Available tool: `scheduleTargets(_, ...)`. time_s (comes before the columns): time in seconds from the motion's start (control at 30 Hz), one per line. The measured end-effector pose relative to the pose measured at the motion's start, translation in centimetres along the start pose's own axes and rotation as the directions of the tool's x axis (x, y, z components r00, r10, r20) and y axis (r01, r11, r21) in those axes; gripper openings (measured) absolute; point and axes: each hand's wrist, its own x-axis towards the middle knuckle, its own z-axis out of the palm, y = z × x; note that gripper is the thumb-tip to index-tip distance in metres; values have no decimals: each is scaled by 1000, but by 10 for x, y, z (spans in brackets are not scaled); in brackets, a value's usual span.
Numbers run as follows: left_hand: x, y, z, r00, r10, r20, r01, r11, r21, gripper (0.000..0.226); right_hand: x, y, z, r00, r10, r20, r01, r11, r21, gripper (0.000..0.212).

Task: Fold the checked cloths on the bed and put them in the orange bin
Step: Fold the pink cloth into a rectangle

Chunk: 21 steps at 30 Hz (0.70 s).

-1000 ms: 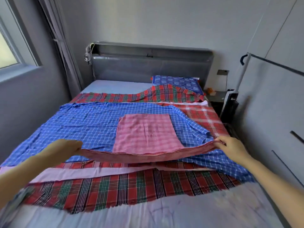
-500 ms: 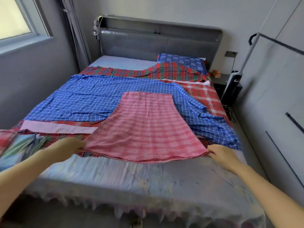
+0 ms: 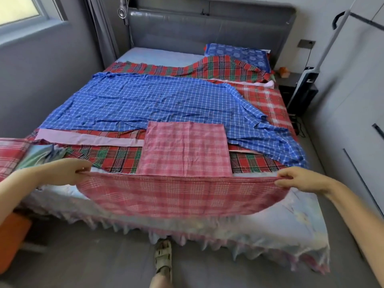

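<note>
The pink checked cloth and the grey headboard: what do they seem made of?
Pink checked cloth: thin woven fabric, probably cotton, matte; it sags softly between left hand and right hand. Grey headboard: padded leather or leatherette, it seems; smooth, faintly shiny.

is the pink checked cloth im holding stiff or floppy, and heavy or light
Likely very floppy: the pink checked cloth sags in a deep curve between the left hand and the right hand. Probably light, since each hand only pinches one end of it. It should drape rather than spring back: its far part lies flat on the bed.
</note>
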Motion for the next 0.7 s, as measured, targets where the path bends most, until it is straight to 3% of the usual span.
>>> scheduleTargets(0.13,41,27,-10,990,-1,-143,-12,996,-85,28,65,-11,-10,960,80,-269,-54,993,104,23)
scheduleTargets(0.3,147,23,-9,955,-94,-280,46,984,-172,15,168,-27,-16,858,235,-457,-179,970,162,33)
scheduleTargets(0.4,209,22,-1,940,-167,-298,79,956,-284,11,223,-34,-22,791,309,-528,-272,951,149,40)
scheduleTargets(0.6,332,9,-8,904,-261,-338,111,909,-403,6,339,-43,-40,700,382,-604,-379,915,140,24)
scheduleTargets(0.7,385,10,-9,906,-293,-304,130,879,-459,23,385,-42,-45,680,408,-610,-429,895,121,24)
